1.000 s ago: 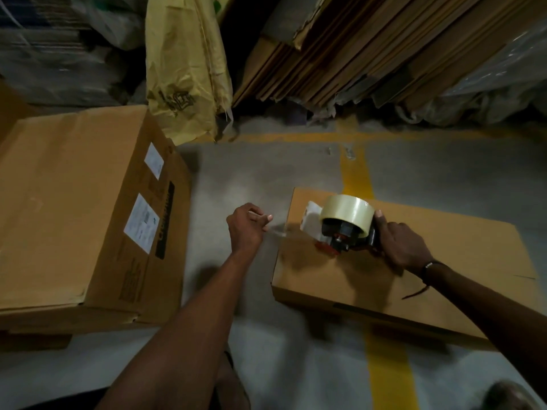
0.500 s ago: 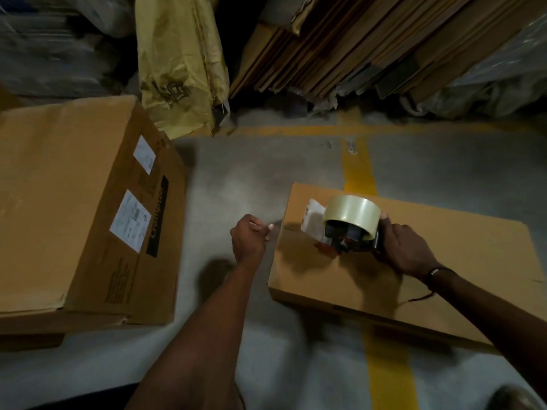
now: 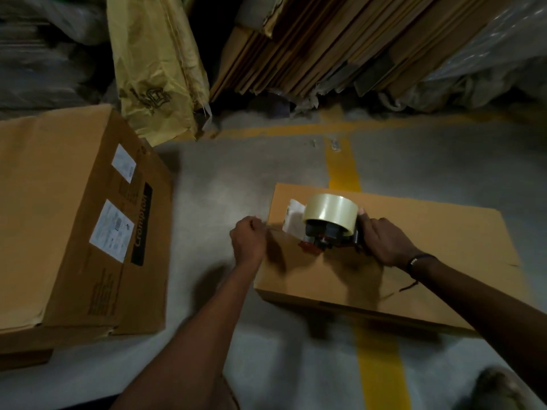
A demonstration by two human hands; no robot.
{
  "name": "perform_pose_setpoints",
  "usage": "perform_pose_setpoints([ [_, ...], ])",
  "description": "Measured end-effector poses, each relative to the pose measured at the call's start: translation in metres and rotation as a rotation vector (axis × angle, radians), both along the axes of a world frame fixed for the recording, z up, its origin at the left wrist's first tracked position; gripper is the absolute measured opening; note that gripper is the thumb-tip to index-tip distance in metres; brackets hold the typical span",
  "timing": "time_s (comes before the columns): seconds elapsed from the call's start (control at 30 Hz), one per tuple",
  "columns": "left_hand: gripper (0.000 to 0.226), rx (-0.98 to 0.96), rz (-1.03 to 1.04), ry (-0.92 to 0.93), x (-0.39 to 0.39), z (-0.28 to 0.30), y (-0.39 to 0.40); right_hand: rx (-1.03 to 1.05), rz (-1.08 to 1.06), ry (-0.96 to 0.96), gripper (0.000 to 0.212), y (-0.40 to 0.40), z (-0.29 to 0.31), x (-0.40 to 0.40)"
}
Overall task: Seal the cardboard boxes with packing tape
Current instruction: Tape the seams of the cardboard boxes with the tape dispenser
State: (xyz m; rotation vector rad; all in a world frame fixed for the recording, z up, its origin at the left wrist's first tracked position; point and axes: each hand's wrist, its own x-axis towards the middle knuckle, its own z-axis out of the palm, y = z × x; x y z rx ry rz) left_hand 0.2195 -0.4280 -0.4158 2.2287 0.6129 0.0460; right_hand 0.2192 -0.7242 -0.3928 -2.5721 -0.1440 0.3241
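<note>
A: Where is the box being sealed?

B: The flat cardboard box (image 3: 414,255) lies on the grey concrete floor (image 3: 236,179), across a yellow painted line (image 3: 344,170) that runs under it and shows again on the near side.

A: And the tape?

B: A tape dispenser (image 3: 328,232) sits on the box top near its left end, with a roll of clear packing tape (image 3: 330,213) mounted on it. The right hand (image 3: 384,241) grips the dispenser's handle, fingers curled round it. A dark band circles that wrist.

A: What is the left hand doing?

B: The left hand (image 3: 248,241) is just off the box's left edge, over the floor, fingers closed in a pinch. A thin pale strip of tape (image 3: 273,227) seems to stretch from the fingertips toward the dispenser, though it is faint and blurred.

A: Anything else nearby?

B: A large cardboard box (image 3: 74,220) stands on the left, well apart from the flat one, with two white labels (image 3: 111,229) on its side. Behind it leans a yellow sack (image 3: 154,69), and beside that a stack of flattened cardboard sheets (image 3: 340,39) against the back. A shoe tip (image 3: 500,389) shows at the lower right.
</note>
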Motion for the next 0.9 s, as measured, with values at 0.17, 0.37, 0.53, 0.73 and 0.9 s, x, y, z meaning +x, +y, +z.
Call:
perform_pose_setpoints([
  [0.17, 0.026, 0.099, -0.077, 0.173, 0.0, 0.007, -0.029, -0.086, 0.087, -0.019, 0.093, 0.003, 0.01, 0.004],
  [0.37, 0.018, 0.145, -0.057, 0.195, -0.012, 0.002, -0.038, -0.163, 0.059, -0.067, 0.065, 0.013, 0.019, 0.002],
  [0.53, 0.022, 0.067, 0.02, 0.113, -0.015, 0.0, -0.041, -0.167, 0.065, -0.06, 0.07, -0.004, 0.017, -0.003],
  [0.73, 0.038, 0.13, -0.037, 0.055, -0.017, -0.006, -0.042, -0.199, 0.035, -0.017, 0.089, -0.095, 0.022, -0.023],
  [0.9, 0.044, 0.164, -0.072, 0.03, -0.018, -0.011, -0.045, -0.216, -0.173, 0.114, 0.041, -0.187, 0.032, -0.054],
])
